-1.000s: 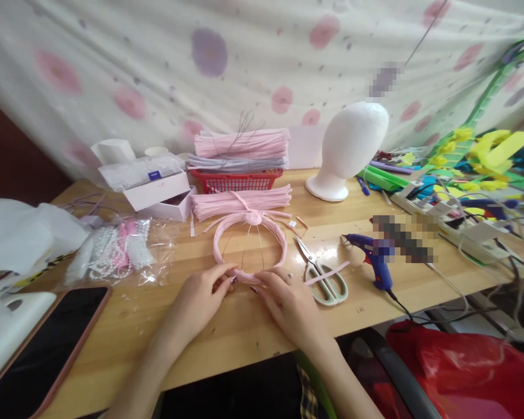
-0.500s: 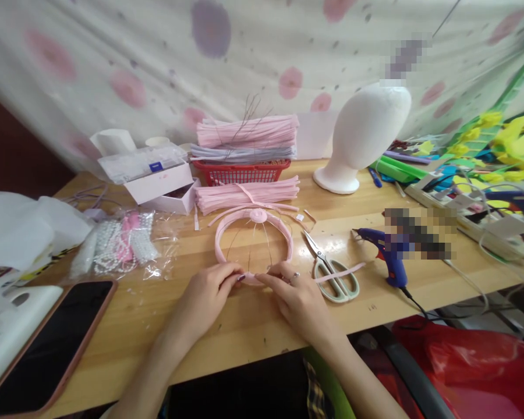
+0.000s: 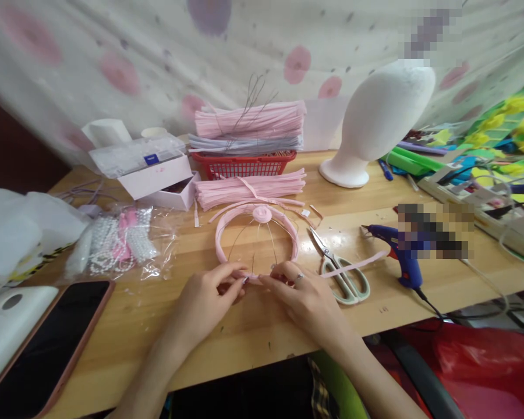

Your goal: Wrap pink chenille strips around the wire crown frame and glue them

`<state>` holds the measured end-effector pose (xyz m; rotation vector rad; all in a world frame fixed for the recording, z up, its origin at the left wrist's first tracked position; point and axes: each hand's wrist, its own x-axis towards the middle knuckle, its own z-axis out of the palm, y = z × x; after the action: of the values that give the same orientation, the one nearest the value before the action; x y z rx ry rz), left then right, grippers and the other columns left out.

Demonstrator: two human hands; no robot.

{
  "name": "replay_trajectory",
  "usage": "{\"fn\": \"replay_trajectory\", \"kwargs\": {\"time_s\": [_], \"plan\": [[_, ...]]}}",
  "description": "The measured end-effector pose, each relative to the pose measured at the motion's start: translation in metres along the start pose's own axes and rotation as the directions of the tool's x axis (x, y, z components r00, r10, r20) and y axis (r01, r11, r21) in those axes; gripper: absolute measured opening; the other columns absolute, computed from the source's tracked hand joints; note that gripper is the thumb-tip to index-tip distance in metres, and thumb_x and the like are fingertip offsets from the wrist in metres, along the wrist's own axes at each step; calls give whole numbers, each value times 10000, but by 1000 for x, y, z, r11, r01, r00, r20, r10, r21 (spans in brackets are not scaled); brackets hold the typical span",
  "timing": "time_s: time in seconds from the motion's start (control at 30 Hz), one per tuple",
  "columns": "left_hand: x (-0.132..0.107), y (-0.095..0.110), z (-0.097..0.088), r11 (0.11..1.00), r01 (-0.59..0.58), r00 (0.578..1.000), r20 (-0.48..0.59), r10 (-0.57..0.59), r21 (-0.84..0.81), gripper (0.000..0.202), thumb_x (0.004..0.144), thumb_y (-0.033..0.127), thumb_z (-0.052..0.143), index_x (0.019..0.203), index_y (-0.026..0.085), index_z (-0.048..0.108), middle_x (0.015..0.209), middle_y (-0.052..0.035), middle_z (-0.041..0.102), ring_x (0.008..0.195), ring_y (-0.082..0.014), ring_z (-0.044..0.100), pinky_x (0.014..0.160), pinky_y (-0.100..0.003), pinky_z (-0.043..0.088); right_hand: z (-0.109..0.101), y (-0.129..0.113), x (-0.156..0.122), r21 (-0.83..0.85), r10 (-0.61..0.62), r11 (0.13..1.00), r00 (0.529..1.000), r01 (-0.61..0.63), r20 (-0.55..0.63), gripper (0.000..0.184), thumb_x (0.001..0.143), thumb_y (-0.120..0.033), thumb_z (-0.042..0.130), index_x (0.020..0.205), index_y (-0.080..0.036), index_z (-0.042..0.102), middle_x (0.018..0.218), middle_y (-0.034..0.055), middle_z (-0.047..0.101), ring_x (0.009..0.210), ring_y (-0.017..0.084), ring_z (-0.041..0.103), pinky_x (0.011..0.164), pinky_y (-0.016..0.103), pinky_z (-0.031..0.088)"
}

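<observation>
A pink wrapped hoop [image 3: 227, 224] with thin wire spokes and a small pink rosette at its far side lies flat on the wooden table [image 3: 253, 326]. My left hand [image 3: 205, 299] pinches the near edge of the hoop with curled fingers. My right hand [image 3: 303, 299], with a ring on one finger, grips the same near edge just beside it. A loose pink strip [image 3: 360, 265] runs from near my right hand across the scissors.
Scissors [image 3: 343, 273] and a blue glue gun [image 3: 399, 256] lie right of the hoop. Behind are pink strips [image 3: 251, 189], a red basket [image 3: 244, 163], a white foam head [image 3: 382, 119] and white boxes [image 3: 152, 174]. A bead bag [image 3: 117, 241] and a phone [image 3: 48, 343] lie left.
Both hands stay at the near edge of the hoop, with small finger movements. The view has shifted so the scene sits a little further right and higher.
</observation>
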<state>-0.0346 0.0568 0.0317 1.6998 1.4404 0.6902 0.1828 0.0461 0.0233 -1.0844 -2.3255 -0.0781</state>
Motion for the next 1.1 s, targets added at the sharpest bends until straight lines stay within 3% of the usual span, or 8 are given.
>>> {"fn": "replay_trajectory", "kwargs": {"time_s": [0.17, 0.4, 0.77, 1.1], "plan": [[-2, 5, 3, 1000, 28, 999, -22, -27, 13, 181, 861, 403, 657, 965, 258, 690, 478, 92, 628, 433, -147, 618, 562, -268, 515, 4, 3, -3, 6, -9, 1000, 999, 9, -37, 421, 1012, -68, 383, 1162, -249, 733, 834, 40, 668, 679, 158, 592, 580, 256, 440], [4, 10, 10, 974, 172, 985, 25, -171, -149, 176, 829, 412, 658, 863, 239, 665, 514, 62, 621, 421, -131, 574, 387, -199, 427, 5, 4, -4, 26, -7, 1000, 999, 8, -35, 341, 1023, -113, 430, 1109, -210, 745, 846, 57, 675, 679, 156, 608, 592, 258, 444], [6, 8, 10, 964, 183, 982, 74, -172, -192, 164, 851, 393, 633, 842, 233, 666, 497, 59, 573, 402, -104, 513, 352, -170, 320, 7, 4, -5, 86, 10, 996, 999, -7, -36, 356, 1023, -100, 421, 1102, -184, 757, 870, 75, 703, 694, 154, 624, 614, 258, 469], [6, 6, 16, 964, 161, 987, 36, -157, -214, 181, 857, 410, 619, 840, 234, 654, 502, 65, 547, 420, -109, 517, 380, -190, 344, 7, 5, -4, 95, 33, 995, 999, -31, -23, 350, 1014, -114, 437, 1103, -231, 755, 859, 58, 705, 692, 151, 620, 614, 256, 475]]}}
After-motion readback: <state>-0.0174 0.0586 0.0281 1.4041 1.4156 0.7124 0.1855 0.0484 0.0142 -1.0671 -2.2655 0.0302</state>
